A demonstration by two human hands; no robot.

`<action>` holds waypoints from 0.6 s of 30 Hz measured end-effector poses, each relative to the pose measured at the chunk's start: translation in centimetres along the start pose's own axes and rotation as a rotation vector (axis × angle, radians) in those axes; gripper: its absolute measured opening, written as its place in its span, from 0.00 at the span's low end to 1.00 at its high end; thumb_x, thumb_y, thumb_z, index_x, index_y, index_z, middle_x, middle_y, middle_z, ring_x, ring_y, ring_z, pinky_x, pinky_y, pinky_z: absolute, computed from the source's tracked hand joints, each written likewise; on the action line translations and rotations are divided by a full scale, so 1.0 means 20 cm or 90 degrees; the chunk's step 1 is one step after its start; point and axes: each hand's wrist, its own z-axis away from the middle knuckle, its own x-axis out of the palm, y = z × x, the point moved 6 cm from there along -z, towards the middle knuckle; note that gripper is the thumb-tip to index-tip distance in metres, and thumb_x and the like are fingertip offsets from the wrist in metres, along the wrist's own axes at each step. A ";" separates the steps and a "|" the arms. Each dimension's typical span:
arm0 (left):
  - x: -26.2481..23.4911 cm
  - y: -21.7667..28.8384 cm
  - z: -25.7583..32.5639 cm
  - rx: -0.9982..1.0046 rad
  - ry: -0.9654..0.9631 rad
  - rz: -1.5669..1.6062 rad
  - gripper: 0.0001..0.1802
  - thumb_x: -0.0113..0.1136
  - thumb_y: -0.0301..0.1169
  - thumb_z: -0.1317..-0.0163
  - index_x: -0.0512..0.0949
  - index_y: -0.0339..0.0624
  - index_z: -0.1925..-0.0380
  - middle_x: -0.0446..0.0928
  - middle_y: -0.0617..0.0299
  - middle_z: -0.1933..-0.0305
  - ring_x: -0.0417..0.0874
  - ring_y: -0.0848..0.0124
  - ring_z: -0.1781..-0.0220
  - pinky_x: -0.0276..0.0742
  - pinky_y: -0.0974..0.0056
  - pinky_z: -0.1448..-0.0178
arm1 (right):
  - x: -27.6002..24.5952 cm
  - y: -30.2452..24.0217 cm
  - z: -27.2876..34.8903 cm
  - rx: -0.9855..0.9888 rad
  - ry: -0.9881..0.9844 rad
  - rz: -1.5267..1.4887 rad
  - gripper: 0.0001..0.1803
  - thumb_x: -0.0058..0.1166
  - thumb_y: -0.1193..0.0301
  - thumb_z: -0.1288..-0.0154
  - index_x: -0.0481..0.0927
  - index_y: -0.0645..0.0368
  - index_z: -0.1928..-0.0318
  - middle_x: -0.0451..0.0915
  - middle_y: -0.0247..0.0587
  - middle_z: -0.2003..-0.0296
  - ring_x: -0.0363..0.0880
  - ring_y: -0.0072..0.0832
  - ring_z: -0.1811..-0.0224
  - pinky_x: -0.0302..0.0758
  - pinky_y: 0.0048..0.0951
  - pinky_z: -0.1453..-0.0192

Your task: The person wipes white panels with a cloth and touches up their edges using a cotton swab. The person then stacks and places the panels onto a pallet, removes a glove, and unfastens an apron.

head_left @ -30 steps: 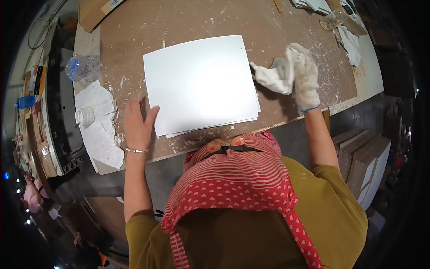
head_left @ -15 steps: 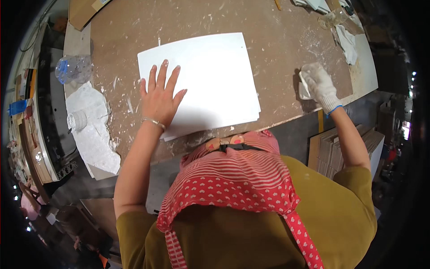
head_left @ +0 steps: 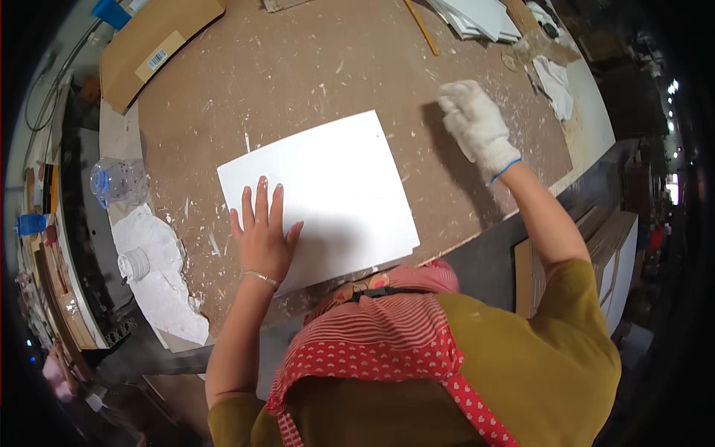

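White sheets lie in a small stack near the front edge of the worktable, their edges slightly uneven at the near right corner. My bare left hand rests flat on the left part of the top sheet, fingers spread. In a white knit glove with a blue cuff, my right hand hovers above the table to the right of the sheets, casting a shadow. Its fingers look bent; whatever they may hold is hidden beneath the glove.
The brown worktable is speckled with white scraps. At left are a cardboard box, a clear plastic jug, crumpled white material and a white roll. More white boards, a yellow stick and a cloth lie far right.
My gloved right hand has lifted from the table's right side and moved left toward the sheets; the white piece under it no longer shows. My left hand stays on the stack. The view has shifted.
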 end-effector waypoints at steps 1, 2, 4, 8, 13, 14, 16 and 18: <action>0.01 -0.02 0.01 -0.009 -0.003 0.002 0.38 0.60 0.40 0.43 0.58 0.48 0.34 0.50 0.57 0.27 0.48 0.54 0.26 0.44 0.42 0.28 | 0.08 -0.39 0.04 -0.376 0.023 0.226 0.08 0.45 0.70 0.39 0.76 0.60 0.69 0.77 0.40 0.73 0.76 0.40 0.71 0.75 0.38 0.63; 0.01 -0.03 0.05 -0.009 -0.008 0.004 0.38 0.60 0.40 0.43 0.58 0.47 0.34 0.50 0.57 0.26 0.48 0.54 0.26 0.43 0.42 0.28 | 0.26 -0.46 0.08 -0.432 -0.115 0.139 0.09 0.44 0.68 0.39 0.76 0.58 0.70 0.77 0.39 0.73 0.76 0.39 0.70 0.74 0.40 0.61; 0.02 -0.05 0.05 -0.010 -0.018 -0.003 0.38 0.60 0.42 0.43 0.58 0.48 0.34 0.50 0.57 0.26 0.48 0.53 0.26 0.44 0.41 0.29 | 0.56 -0.78 0.29 -0.479 -0.309 0.327 0.03 0.50 0.70 0.48 0.76 0.53 0.73 0.77 0.40 0.72 0.76 0.38 0.70 0.73 0.38 0.64; 0.03 -0.04 0.04 -0.003 -0.027 0.000 0.40 0.60 0.44 0.43 0.57 0.45 0.34 0.50 0.58 0.26 0.48 0.53 0.26 0.44 0.40 0.29 | 0.70 -0.30 0.14 -0.414 -0.302 0.384 0.05 0.48 0.71 0.46 0.74 0.54 0.68 0.75 0.36 0.74 0.76 0.33 0.71 0.73 0.37 0.65; 0.01 -0.02 -0.01 0.001 0.000 0.033 0.41 0.60 0.39 0.44 0.53 0.42 0.33 0.51 0.57 0.27 0.47 0.53 0.25 0.41 0.42 0.28 | 0.33 0.08 -0.32 0.144 -0.146 -0.069 0.13 0.42 0.62 0.34 0.78 0.47 0.55 0.80 0.34 0.59 0.77 0.30 0.52 0.70 0.45 0.48; 0.00 -0.03 0.04 0.002 -0.001 0.032 0.42 0.61 0.39 0.44 0.52 0.42 0.32 0.51 0.57 0.27 0.47 0.54 0.25 0.41 0.43 0.28 | 0.32 -0.10 -0.21 -0.087 0.001 -0.046 0.16 0.41 0.53 0.31 0.79 0.42 0.55 0.82 0.30 0.64 0.78 0.33 0.52 0.64 0.54 0.42; 0.00 -0.05 0.03 -0.012 -0.011 0.043 0.42 0.62 0.39 0.45 0.53 0.42 0.33 0.52 0.57 0.27 0.47 0.55 0.25 0.42 0.43 0.28 | 0.49 -0.32 -0.04 -0.283 -0.107 0.095 0.15 0.41 0.54 0.32 0.79 0.41 0.54 0.80 0.29 0.59 0.76 0.32 0.49 0.59 0.51 0.39; -0.01 -0.07 0.05 -0.027 -0.026 0.047 0.43 0.62 0.39 0.46 0.53 0.41 0.33 0.52 0.57 0.27 0.48 0.55 0.25 0.43 0.43 0.28 | 0.63 -0.38 -0.02 -0.402 -0.306 0.269 0.12 0.44 0.59 0.37 0.78 0.43 0.59 0.79 0.27 0.58 0.77 0.32 0.50 0.66 0.42 0.43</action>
